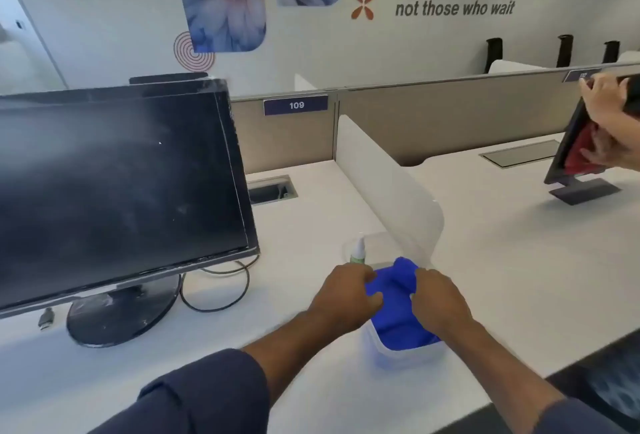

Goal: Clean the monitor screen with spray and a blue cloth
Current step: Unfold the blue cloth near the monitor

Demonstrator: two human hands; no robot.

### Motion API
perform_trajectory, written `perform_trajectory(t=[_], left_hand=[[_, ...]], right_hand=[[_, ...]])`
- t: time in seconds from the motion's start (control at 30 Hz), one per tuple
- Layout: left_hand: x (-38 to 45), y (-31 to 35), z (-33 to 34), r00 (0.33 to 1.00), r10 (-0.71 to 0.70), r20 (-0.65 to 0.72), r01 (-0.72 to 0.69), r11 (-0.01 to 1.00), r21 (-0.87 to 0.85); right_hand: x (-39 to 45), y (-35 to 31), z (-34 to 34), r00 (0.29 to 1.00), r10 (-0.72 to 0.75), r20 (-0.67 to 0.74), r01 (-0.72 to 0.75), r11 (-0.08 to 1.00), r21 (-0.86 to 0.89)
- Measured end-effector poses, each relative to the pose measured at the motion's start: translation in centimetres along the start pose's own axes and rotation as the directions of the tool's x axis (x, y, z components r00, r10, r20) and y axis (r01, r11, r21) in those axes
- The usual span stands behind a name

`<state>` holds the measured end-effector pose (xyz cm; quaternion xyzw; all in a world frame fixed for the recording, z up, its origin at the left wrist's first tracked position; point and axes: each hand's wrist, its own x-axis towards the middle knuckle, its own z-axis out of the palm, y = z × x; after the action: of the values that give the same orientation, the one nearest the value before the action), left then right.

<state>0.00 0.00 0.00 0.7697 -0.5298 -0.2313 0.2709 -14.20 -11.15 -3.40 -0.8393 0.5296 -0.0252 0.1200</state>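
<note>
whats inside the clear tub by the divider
A blue cloth fills the clear tub, both hands gripping it. The spray bottle stands behind. Anything beneath the cloth is covered.

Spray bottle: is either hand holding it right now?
No. The spray bottle stands untouched beyond the left hand; both it and the right hand grip the blue cloth.

Single head-worn wide-angle view, looks forward and down across white desk [485, 243]; monitor [117, 184] close at left of desk, partition wall [450, 115] behind desk farther off, second monitor [571, 156] at desk's far right edge
</note>
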Motion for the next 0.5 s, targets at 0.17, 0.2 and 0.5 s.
perform_trajectory(t=[0.17,0.2,0.5], left_hand=[[1.7,1.6,2.4,0.999,-0.037,0.033,0.037,0.999,-0.013],[1.8,1.7,2.8,0.998,-0.054,0.019,0.054,0.998,-0.034],[2.3,1.4,2.7,0.996,-0.053,-0.070,0.040,0.984,-0.175]], right_hand=[[0.6,-1.4,0.8,0.998,0.009,-0.057,-0.017,0.990,-0.142],[0.8,-1.6,0.8,0.999,0.019,-0.047,-0.026,0.989,-0.144],[0.7,-1.9,-1.9,0.998,0.021,-0.062,-0.016,0.997,0.076]])
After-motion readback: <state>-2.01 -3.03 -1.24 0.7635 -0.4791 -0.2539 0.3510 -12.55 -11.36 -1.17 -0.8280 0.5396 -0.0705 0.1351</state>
